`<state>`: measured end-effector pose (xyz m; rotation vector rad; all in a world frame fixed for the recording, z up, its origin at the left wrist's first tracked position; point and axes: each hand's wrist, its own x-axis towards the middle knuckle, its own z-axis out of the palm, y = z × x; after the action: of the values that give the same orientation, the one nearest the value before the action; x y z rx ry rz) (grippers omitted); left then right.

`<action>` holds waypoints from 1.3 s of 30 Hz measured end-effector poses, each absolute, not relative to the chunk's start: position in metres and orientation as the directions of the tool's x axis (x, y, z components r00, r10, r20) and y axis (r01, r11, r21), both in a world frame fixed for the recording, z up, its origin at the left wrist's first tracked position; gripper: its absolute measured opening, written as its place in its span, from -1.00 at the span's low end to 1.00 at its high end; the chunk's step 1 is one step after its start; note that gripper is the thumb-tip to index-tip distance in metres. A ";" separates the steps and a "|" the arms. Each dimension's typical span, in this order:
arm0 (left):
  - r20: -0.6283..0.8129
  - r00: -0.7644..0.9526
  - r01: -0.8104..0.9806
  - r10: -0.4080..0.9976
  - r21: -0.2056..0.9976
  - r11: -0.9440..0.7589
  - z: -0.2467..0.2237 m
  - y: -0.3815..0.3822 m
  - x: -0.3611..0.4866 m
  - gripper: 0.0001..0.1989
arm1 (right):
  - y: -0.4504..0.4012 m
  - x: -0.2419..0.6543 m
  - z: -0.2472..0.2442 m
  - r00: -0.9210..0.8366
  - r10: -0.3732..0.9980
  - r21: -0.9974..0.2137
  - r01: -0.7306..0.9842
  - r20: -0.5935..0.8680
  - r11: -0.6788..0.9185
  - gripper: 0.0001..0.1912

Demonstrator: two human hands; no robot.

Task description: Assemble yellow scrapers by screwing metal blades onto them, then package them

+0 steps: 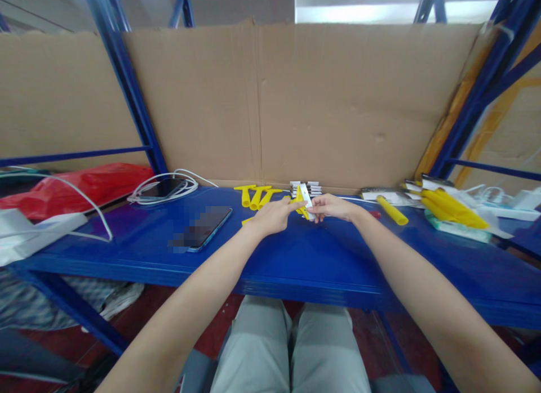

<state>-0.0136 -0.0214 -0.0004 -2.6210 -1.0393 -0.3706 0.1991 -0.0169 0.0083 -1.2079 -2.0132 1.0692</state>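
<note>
Over the blue table, my left hand (pixel 273 215) has its fingers closed around a yellow plastic piece (pixel 300 204), with the index finger reaching to a white strip. My right hand (pixel 332 207) pinches the white strip (pixel 306 199), which lies against the yellow piece and leans slightly. Behind the hands is a stack of white and dark strips (pixel 315 187). Several yellow T-shaped parts (pixel 256 197) rest just behind and left of my left hand. My left fingertips partly hide the yellow piece.
A phone (pixel 209 227) lies on the blue table (pixel 313 258) at left. Beyond it are a coiled white cable (pixel 192 184) and a red bag (pixel 93 184). On the right are a yellow tube (pixel 392 210) and yellow packets (pixel 454 209). Cardboard (pixel 329 100) stands behind.
</note>
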 end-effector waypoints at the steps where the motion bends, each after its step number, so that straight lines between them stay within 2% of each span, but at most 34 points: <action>1: 0.341 0.708 0.694 0.618 -0.177 -0.698 0.000 -0.022 -0.014 -0.44 | -0.017 0.199 0.008 -0.447 0.892 -0.848 0.447 0.063 0.284 -0.70; 6: 0.331 0.731 0.662 0.597 -0.133 -0.737 -0.002 -0.019 -0.013 -0.46 | -0.016 0.199 0.007 -0.494 0.867 -0.854 0.420 0.067 0.306 -0.66; 16: 0.320 0.734 0.647 0.599 -0.061 -0.760 -0.001 -0.017 -0.014 -0.43 | -0.017 0.202 0.008 -0.500 0.864 -0.908 0.339 0.049 0.247 -0.66; 24: 0.293 0.756 0.633 0.585 -0.106 -0.766 -0.002 -0.022 -0.012 -0.48 | -0.016 0.205 0.003 -0.470 0.873 -0.910 0.407 -0.130 0.083 -0.65; 27: 0.285 0.763 0.629 0.580 -0.119 -0.768 -0.002 -0.024 -0.011 -0.46 | -0.016 0.205 0.005 -0.462 0.874 -0.918 0.393 -0.152 0.048 -0.69; 34: 0.289 0.783 0.597 0.551 -0.098 -0.796 -0.001 -0.025 -0.011 -0.42 | -0.012 0.204 0.003 -0.351 0.936 -0.975 0.202 0.019 0.096 -0.79; 39: 0.293 0.798 0.573 0.526 -0.100 -0.814 -0.002 -0.027 -0.009 -0.46 | -0.007 0.201 0.002 -0.295 0.942 -0.930 0.275 0.160 0.244 -0.68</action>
<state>-0.0094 -0.0267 -0.0022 -2.8031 -0.8644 -0.3770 0.2010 -0.0071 0.0016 -1.1290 -1.7352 1.0765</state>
